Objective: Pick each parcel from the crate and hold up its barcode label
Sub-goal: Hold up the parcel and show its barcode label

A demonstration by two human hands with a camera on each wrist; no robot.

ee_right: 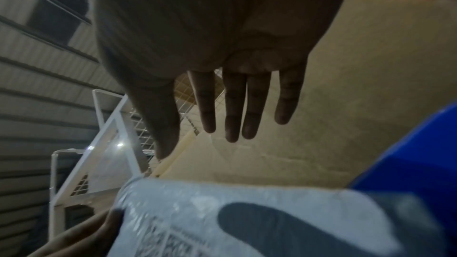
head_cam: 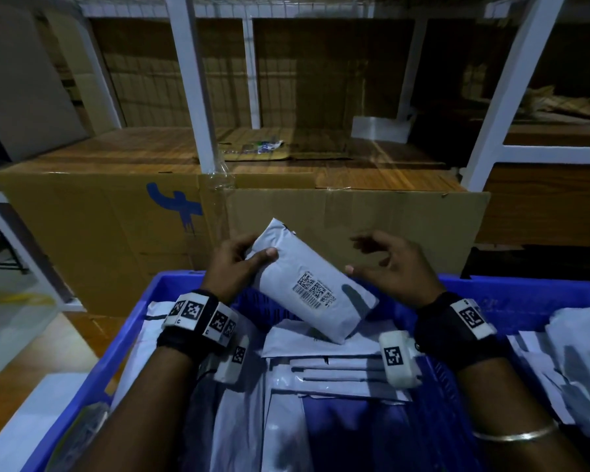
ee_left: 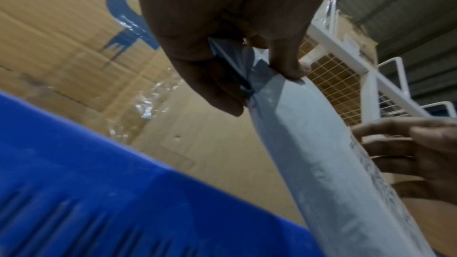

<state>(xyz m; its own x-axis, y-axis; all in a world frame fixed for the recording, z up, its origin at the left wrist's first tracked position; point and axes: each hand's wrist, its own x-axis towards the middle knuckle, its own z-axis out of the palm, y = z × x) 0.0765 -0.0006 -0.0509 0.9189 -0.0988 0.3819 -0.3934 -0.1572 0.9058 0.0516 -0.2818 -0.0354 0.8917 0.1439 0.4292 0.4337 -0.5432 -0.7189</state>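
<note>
A dim storeroom: white racks [head_cam: 191, 80] above, a carton [head_cam: 116, 233] behind the blue crate [head_cam: 511, 294]. At frame centre, the left hand [head_cam: 234, 264] pinches 1 parcel [head_cam: 312, 279] by its upper end; the right hand [head_cam: 392, 267] is spread, holding nothing. Best tilt the label [head_cam: 315, 290] clear of thumbs. More parcels [head_cam: 338, 373] lie below.

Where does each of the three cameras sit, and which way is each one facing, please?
Head: on the person's head, looking forward and down at the blue crate; both forearms, left hand gripping the grey parcel, right hand open.
Left wrist: along the left hand pinching the parcel's end; right-hand fingers show too.
Right wrist: along the open right hand, fingers spread above the parcel.
Shared: all three show the parcel, crate and cardboard box.
</note>
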